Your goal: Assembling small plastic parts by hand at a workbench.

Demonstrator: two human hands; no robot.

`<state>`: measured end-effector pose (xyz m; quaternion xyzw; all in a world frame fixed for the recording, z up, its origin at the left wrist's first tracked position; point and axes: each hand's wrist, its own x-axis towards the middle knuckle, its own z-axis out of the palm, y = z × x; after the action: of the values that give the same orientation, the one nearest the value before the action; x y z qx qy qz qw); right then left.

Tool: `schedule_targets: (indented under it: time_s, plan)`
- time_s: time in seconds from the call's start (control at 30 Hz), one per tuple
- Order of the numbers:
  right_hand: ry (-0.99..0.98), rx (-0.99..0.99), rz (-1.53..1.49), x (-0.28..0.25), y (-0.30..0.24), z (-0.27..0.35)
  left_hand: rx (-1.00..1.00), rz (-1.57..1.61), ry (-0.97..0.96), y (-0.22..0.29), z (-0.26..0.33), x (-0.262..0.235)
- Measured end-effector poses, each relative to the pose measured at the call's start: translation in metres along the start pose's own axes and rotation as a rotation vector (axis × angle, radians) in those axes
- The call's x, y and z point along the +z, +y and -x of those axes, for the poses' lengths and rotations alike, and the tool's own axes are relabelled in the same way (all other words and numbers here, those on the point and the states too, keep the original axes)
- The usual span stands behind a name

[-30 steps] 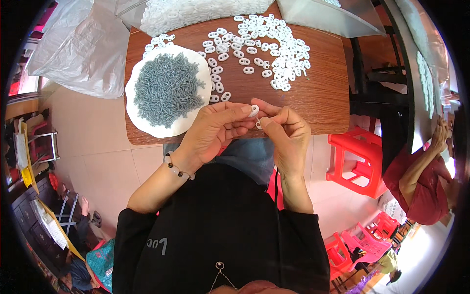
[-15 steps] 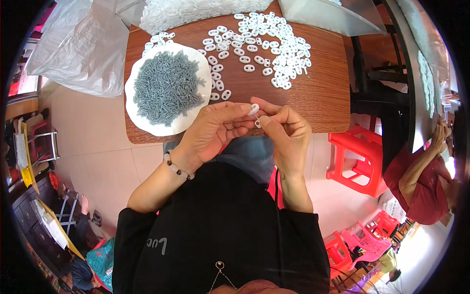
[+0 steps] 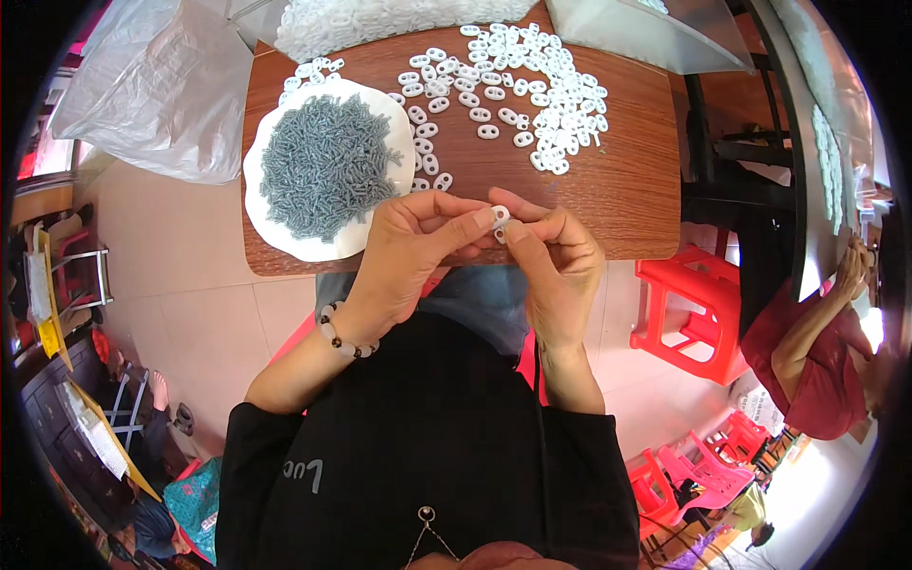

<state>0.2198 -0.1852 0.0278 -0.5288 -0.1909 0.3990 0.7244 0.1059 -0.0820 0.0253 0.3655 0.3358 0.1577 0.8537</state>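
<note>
In front of my body, near the table's front edge, both hands meet at a white two-holed plastic piece point(image 3: 501, 214). My left hand point(image 3: 408, 249) pinches it between thumb and fingers, and a bracelet of beads circles that wrist. My right hand point(image 3: 562, 261) is closed too, its thumb and forefinger pressed on a second small white piece point(image 3: 501, 235) right below the first. The fingertips partly hide how the two pieces join. Beyond my left hand, a white scalloped plate point(image 3: 261, 226) bears a heap of small grey translucent pieces point(image 3: 328, 166).
Many loose white two-holed pieces point(image 3: 568, 109) lie scattered on the brown wooden table point(image 3: 632, 180). Behind them is a mass of white pieces point(image 3: 380, 24). A red stool point(image 3: 698, 313) stands to the right, near a seated person point(image 3: 817, 361). A plastic bag point(image 3: 152, 95) hangs at left.
The two white pieces, a little apart before with a thin link between them, are now pressed together. My left hand's fingers have closed in toward the right thumb.
</note>
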Motion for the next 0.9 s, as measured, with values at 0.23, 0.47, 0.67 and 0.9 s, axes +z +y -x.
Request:
schedule_targets:
  time_s: [0.23, 0.47, 0.67, 0.9]
  plan:
    - [-0.061, -0.037, -0.022, 0.002, -0.003, 0.005, 0.059, 0.006, -0.022, 0.007, 0.007, 0.002]
    - [-0.155, -0.073, 0.019, 0.008, -0.005, 0.009, 0.034, 0.007, -0.076, 0.014, 0.017, 0.003]
    - [-0.345, -0.148, 0.149, 0.001, -0.004, 0.008, 0.043, 0.026, -0.148, 0.019, 0.023, 0.003]
    - [-0.328, -0.247, 0.167, 0.001, 0.004, 0.010, 0.056, 0.076, -0.181, 0.017, 0.025, 0.001]
